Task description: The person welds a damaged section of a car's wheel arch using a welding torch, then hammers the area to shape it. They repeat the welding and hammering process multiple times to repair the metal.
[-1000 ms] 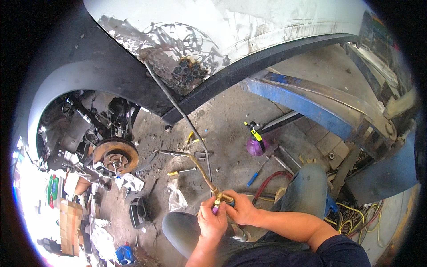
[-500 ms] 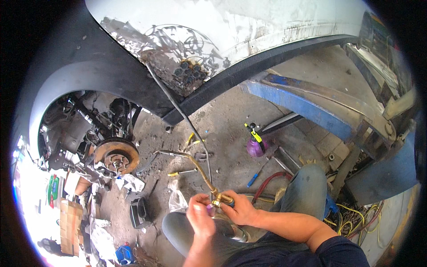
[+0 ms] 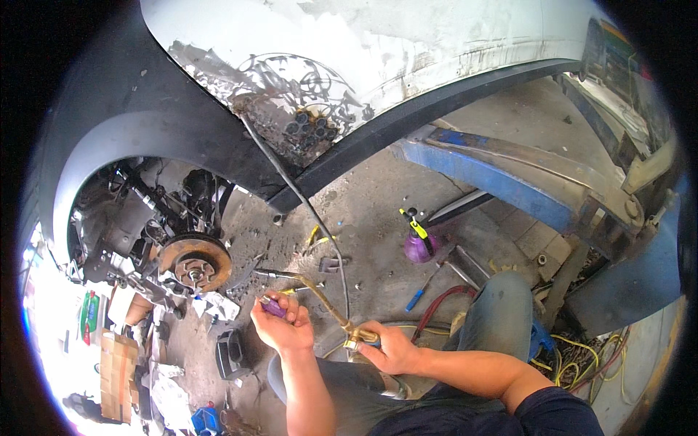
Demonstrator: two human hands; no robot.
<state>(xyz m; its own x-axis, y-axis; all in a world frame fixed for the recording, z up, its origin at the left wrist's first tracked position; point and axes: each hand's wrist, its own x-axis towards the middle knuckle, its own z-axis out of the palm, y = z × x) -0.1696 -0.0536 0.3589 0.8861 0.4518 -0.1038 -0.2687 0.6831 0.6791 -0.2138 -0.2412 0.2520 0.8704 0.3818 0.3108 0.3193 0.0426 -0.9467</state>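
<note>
My right hand (image 3: 393,349) grips the handle of a brass gas torch (image 3: 331,308), whose long bent tube points up and to the left. Its thumb rests near the valve fittings. A small purple lighter (image 3: 273,308) sits in my left hand (image 3: 285,327), fingers curled round it and thumb near its top. This hand is below the torch's tip, apart from the tube. Whether a flame burns cannot be made out. Past the torch, a thin dark rod or cable (image 3: 304,198) runs from the sooty white car panel (image 3: 309,109) down beside the torch's fittings.
At the left, a rusty brake disc (image 3: 195,263) shows in the wheel arch. A blue lift arm (image 3: 494,174) reaches in from the right. A purple spray bottle (image 3: 420,248), a blue-handled screwdriver (image 3: 415,299) and red hoses (image 3: 440,296) lie on the floor near my knee.
My left hand has moved left and up, away from the torch's valve end toward its tip, carrying the lighter. My right hand stays almost in place with the torch.
</note>
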